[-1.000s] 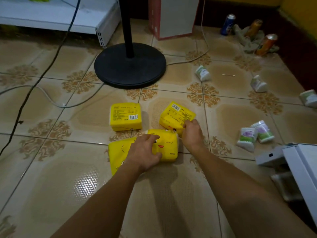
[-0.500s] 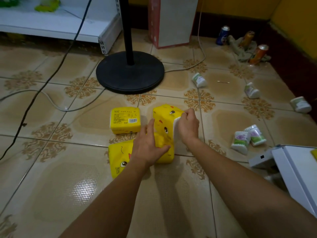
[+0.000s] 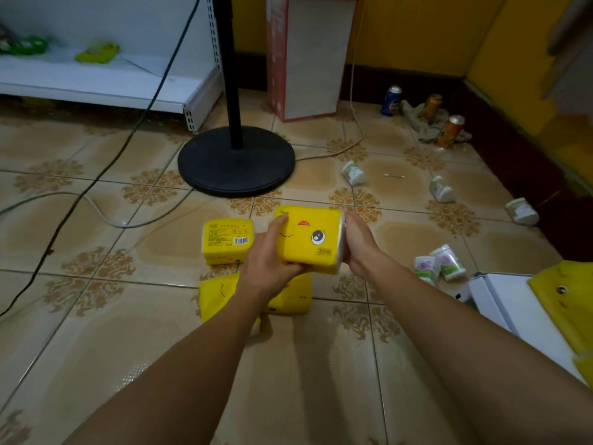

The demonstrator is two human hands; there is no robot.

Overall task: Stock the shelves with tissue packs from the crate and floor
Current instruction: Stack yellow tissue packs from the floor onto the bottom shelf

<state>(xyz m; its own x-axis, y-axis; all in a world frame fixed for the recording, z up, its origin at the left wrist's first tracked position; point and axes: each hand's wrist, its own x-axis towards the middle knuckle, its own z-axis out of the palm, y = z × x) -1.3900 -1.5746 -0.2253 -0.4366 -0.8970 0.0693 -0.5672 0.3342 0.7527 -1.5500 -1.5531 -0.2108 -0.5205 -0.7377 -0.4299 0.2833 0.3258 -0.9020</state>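
Note:
A yellow tissue pack (image 3: 309,237) with a cartoon face is held above the floor between both hands. My left hand (image 3: 268,261) grips its left end and underside. My right hand (image 3: 357,244) presses its white right end. Below them on the tiles lie two more yellow packs side by side (image 3: 218,298) (image 3: 293,297), partly hidden by my left arm. Another yellow pack (image 3: 226,240), barcode up, rests on the floor to the left. A white shelf (image 3: 96,85) stands at the back left. A further yellow pack (image 3: 568,303) lies on a white surface at the right edge.
A black fan base (image 3: 236,162) with its pole stands just beyond the packs. Cables (image 3: 106,216) run across the left floor. Small white tissue rolls (image 3: 438,266) lie scattered on the right. Cans (image 3: 449,130) and a rag sit by the dark wall. A red-and-white box (image 3: 308,56) stands behind.
The pack that my hands stood on end half a second ago is now lifted off the floor and turned face up between both hands. The view has tilted up toward the shelf.

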